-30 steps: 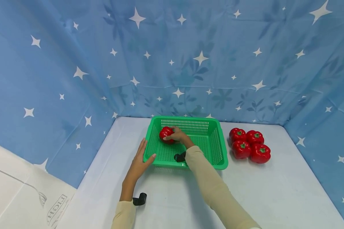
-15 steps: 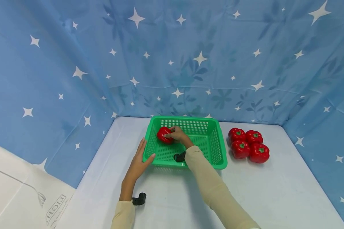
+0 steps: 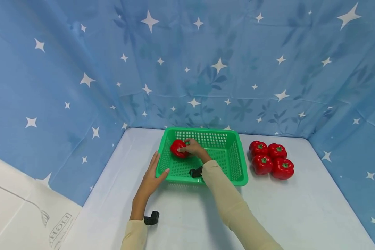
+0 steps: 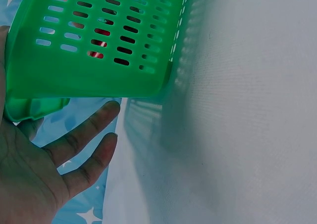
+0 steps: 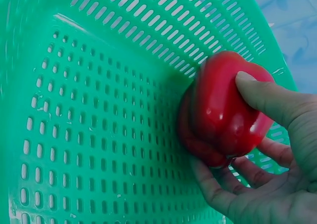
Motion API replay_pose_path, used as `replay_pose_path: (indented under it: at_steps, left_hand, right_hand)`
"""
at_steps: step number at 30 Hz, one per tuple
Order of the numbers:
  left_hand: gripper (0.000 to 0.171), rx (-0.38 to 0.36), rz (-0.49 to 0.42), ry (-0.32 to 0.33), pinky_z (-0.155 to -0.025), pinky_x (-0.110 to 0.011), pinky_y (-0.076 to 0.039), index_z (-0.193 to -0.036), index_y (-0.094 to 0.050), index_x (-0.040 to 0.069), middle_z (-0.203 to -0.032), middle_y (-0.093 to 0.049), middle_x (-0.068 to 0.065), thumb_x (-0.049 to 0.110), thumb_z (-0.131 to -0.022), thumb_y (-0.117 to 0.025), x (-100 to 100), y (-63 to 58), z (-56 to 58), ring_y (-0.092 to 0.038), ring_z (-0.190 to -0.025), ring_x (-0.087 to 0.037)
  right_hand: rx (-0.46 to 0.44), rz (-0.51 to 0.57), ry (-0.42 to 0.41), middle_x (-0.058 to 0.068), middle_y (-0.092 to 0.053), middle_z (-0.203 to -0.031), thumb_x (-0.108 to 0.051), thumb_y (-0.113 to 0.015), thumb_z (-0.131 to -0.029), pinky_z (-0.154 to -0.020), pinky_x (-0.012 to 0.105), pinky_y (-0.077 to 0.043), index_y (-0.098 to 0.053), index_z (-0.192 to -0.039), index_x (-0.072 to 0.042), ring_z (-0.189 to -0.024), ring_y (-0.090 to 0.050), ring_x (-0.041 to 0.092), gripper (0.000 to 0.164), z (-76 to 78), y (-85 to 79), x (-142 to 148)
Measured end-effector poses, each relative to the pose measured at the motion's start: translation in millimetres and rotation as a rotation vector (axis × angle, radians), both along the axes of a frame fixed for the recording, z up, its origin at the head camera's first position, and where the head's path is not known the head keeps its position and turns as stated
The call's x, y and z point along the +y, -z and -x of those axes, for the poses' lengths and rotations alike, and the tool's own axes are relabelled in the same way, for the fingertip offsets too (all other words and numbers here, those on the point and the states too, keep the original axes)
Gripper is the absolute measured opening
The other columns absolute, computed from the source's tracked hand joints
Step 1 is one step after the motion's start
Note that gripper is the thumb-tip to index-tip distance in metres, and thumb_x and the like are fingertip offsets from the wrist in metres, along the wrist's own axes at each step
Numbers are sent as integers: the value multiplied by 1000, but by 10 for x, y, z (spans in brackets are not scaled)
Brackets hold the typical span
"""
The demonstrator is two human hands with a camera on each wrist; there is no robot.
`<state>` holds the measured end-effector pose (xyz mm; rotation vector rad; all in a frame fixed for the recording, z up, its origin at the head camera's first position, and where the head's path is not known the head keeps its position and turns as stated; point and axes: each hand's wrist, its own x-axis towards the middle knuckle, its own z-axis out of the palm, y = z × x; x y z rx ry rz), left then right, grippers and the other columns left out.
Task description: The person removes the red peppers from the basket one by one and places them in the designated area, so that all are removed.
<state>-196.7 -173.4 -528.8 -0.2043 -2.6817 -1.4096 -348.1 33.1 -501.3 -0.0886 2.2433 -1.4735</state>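
Observation:
A red bell pepper (image 3: pixel 178 149) is inside the green basket (image 3: pixel 242 161), near its left end and tilted on its side. My right hand (image 3: pixel 194 148) grips it; in the right wrist view the thumb presses on the bell pepper (image 5: pixel 223 110) from one side and the fingers reach under it. At the basket's front left corner is my left hand (image 3: pixel 151 178), its fingers extended along the left side and the thumb at the front rim. The left wrist view shows spread fingers (image 4: pixel 81 135) just beyond the basket's end wall.
Several red bell peppers (image 3: pixel 271 159) stand grouped on the white table (image 3: pixel 300 208), right of the basket. A blue star-patterned curtain (image 3: pixel 187 69) hangs behind and at both sides. Black wrist-camera mounts (image 3: pixel 151 218) are on both arms.
The gripped bell pepper has shifted slightly left and tipped over further onto its side, with my right hand still on it. My left hand stays at the basket's corner.

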Motion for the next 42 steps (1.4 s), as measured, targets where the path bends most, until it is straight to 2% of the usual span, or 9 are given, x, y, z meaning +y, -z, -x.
replay_pose_path:
  at_steps: [9, 18, 25, 33, 42]
  left_hand:
    - [85, -2, -9, 7, -113, -66, -24, -158, -13, 25, -166, -5, 5, 56, -93, -57, 5, -23, -2, -12, -152, -28]
    - [84, 11, 2, 0, -113, -64, -25, -158, -14, 25, -165, -5, 10, 57, -93, -56, 14, -14, 5, -14, -152, -28]
    - [85, 22, 0, -5, -113, -65, -25, -158, -14, 24, -166, -7, 4, 55, -93, -58, 16, -22, -18, -13, -152, -30]
    - [84, 10, -12, 2, -114, -65, -23, -159, -13, 25, -166, -6, 6, 54, -93, -58, 14, -15, -24, -11, -152, -28]
    - [84, 13, -8, 5, -114, -64, -23, -159, -12, 25, -166, -6, 4, 54, -94, -57, 9, 0, -16, -11, -152, -28]
  right_hand:
    - [-77, 63, -37, 18, -39, -149, -21, -73, -88, -93, 46, -54, -34, -149, -6, -130, -50, 36, 74, 15, -85, 28]
    - [-133, 128, -39, 17, -35, -151, -18, -72, -87, -102, 54, -47, -29, -151, -7, -135, -43, 39, 79, 33, -187, 79]
    - [-111, 182, -30, 17, -34, -150, -14, -72, -86, -102, 57, -45, -30, -150, -10, -136, -40, 40, 76, 33, -245, 153]
    - [-48, 203, -27, 19, -38, -146, -19, -72, -87, -104, 60, -42, -26, -149, -9, -133, -42, 39, 78, -20, -342, 216]
    - [-61, 247, -22, 16, -34, -152, -15, -73, -87, -103, 61, -43, -25, -153, -23, -136, -39, 39, 82, 9, -319, 262]
